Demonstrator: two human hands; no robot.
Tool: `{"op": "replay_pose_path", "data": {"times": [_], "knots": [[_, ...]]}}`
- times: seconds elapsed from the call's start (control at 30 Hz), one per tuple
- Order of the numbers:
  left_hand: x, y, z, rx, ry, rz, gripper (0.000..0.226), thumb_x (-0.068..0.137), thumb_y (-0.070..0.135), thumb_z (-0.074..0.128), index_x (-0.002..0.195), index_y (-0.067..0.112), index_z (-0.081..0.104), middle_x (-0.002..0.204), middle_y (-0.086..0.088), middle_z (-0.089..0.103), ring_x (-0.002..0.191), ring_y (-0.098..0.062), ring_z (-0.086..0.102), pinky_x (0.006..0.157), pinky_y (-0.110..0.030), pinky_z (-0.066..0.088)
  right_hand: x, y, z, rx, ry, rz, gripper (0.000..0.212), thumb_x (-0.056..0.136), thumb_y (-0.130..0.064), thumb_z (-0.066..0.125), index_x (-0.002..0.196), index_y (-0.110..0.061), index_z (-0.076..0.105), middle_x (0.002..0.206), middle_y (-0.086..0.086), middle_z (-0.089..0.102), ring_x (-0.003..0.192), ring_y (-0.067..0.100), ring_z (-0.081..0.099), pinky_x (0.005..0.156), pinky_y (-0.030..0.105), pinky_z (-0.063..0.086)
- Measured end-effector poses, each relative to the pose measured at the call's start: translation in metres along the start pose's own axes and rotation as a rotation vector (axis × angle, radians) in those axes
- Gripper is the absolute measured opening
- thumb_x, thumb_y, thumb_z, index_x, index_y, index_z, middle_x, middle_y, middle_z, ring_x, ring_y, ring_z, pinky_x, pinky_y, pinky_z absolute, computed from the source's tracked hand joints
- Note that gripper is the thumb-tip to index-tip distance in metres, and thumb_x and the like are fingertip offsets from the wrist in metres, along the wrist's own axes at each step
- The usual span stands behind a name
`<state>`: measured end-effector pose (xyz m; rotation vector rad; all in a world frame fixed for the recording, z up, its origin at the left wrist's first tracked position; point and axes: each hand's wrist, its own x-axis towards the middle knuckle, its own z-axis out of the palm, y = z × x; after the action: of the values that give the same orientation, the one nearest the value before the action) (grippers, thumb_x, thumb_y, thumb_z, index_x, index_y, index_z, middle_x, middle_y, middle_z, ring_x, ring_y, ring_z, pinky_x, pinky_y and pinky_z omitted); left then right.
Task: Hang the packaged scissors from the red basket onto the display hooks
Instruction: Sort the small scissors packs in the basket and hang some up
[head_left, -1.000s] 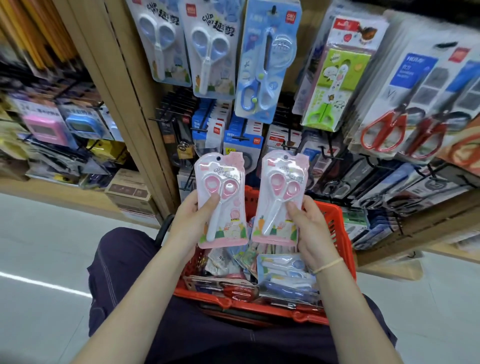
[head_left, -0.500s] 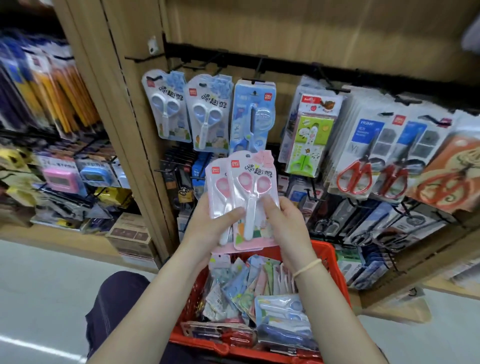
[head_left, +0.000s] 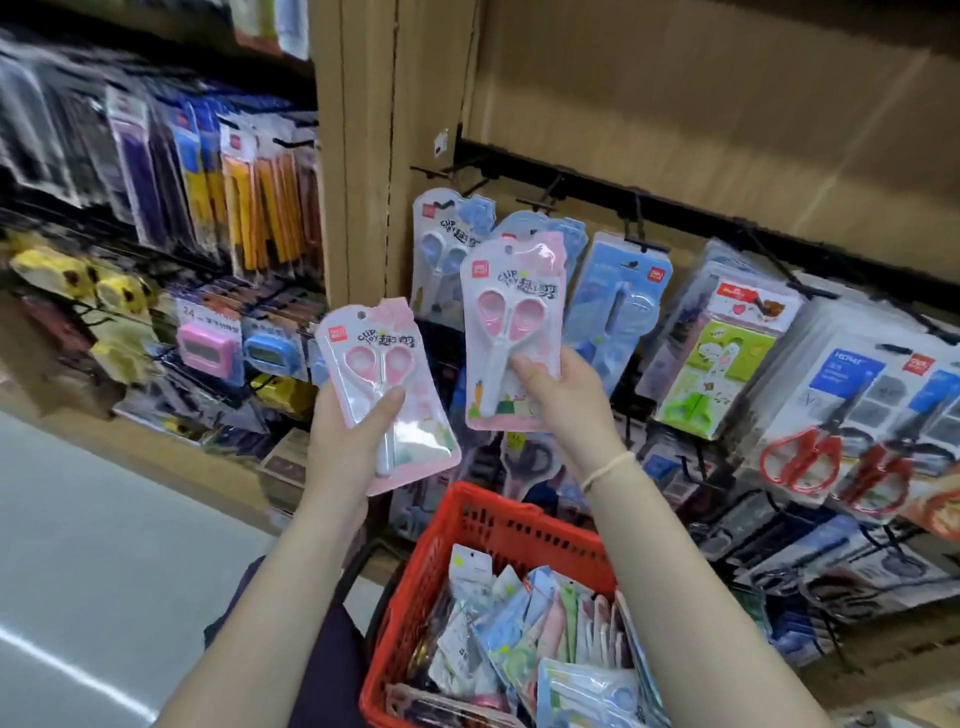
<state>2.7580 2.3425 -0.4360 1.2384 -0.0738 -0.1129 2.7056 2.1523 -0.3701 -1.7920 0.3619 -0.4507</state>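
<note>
Scissors with pink handles sat in two glossy pink blister packs: the left hand (head_left: 345, 441) gripped one pack (head_left: 387, 395), tilted, and the right hand (head_left: 563, 397) pinched the other (head_left: 511, 332), raised before blue packs (head_left: 449, 249) hanging on black wire hooks (head_left: 545, 200). Below stood a red lattice basket (head_left: 498, 525) full of more packets.

**Readable print on the packs**

Both pink scissor packs, the left pack (head_left: 387, 387) and the right pack (head_left: 511, 332), read "CLIP TOY" beside Chinese characters; the blue card (head_left: 847, 371) at far right reads "HOME"; a price label (head_left: 208, 314) begins "24".
</note>
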Motion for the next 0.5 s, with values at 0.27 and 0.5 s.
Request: {"op": "replay_pose_path", "data": {"times": [0.27, 0.5], "knots": [[0.023, 0.0, -0.028, -0.026, 0.09, 0.004, 0.025, 0.092, 0.026, 0.075, 0.116, 0.027, 0.066, 0.113, -0.003, 0.076, 0.1, -0.028, 0.074, 0.059, -0.033, 0.06, 0.06, -0.011, 0.053, -0.023, -0.061, -0.022, 0.01, 0.101, -0.025, 0.06, 0.093, -0.03, 0.064, 0.099, -0.006, 0.069, 0.091, 0.012, 0.063, 0.087, 0.034, 0.052], [0.04, 0.008, -0.026, -0.08, 0.048, -0.009, 0.014, 0.096, 0.023, 0.07, 0.109, 0.027, 0.067, 0.109, -0.001, 0.077, 0.098, -0.023, 0.075, 0.065, -0.03, 0.059, 0.079, -0.005, 0.074, 0.014, -0.018, 0.023, 0.009, 0.1, -0.024, 0.06, 0.107, -0.024, 0.065, 0.116, 0.003, 0.072, 0.111, 0.022, 0.067, 0.103, 0.046, 0.051]]}}
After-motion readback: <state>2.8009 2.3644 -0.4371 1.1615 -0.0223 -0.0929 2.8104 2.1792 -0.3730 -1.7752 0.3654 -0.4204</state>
